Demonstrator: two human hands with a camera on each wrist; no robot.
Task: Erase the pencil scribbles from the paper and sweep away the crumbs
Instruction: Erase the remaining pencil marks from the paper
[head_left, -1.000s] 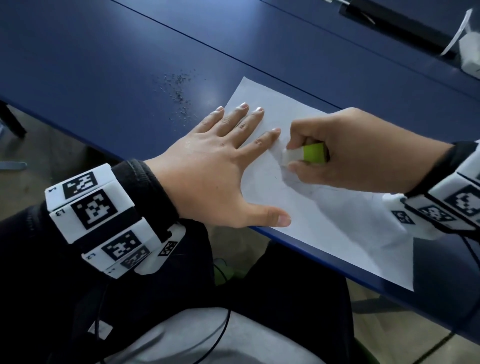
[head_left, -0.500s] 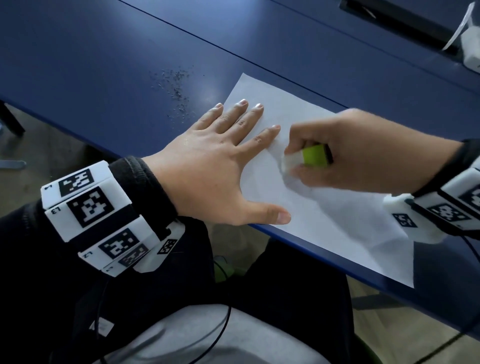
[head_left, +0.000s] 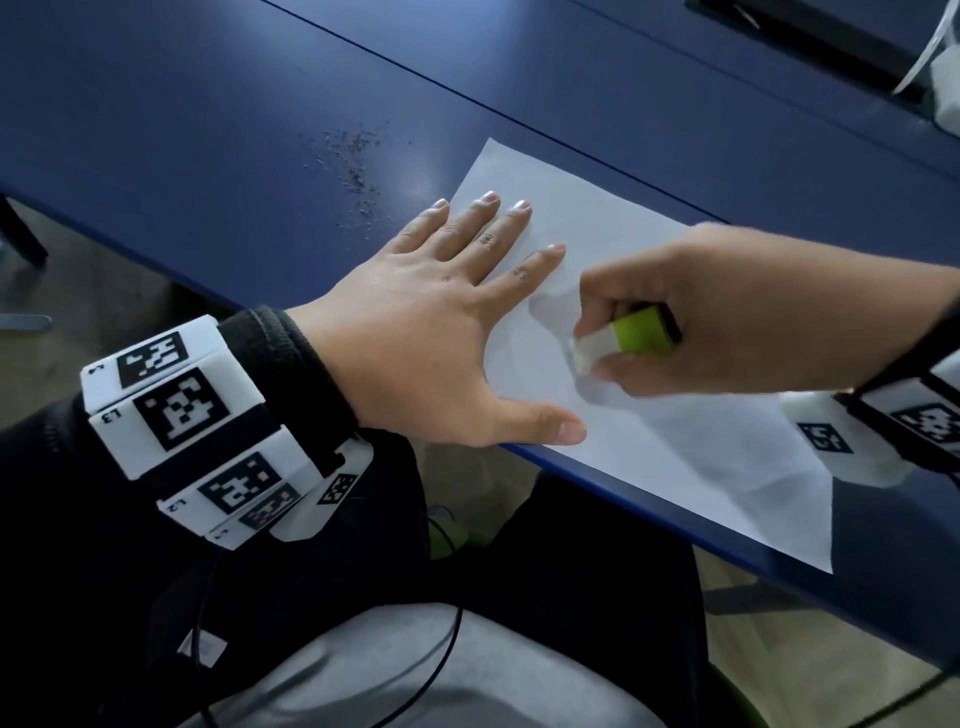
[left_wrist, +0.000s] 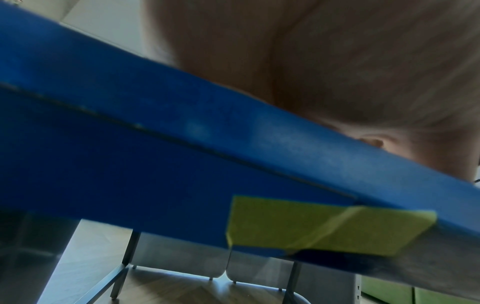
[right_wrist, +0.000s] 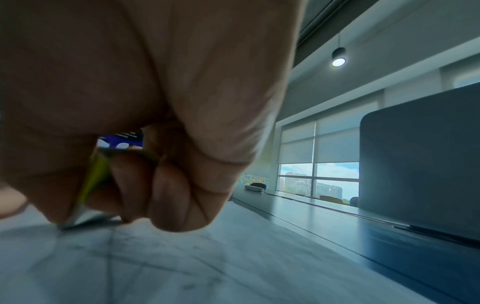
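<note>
Head view is looking down from above and behind both hands, taking in the left hand, the right hand, the paper under them and the blue table beyond the fingertips.

Left wrist view is sitting very close under the left hand, below the table's near edge, facing forward and up; table legs and floor are showing underneath.

Right wrist view is hugging the right hand from behind, low over the paper, facing along the curled fingers toward far windows.

Head and right wrist views are sharing the paper and right hand; head and left wrist views are sharing the table edge.
</note>
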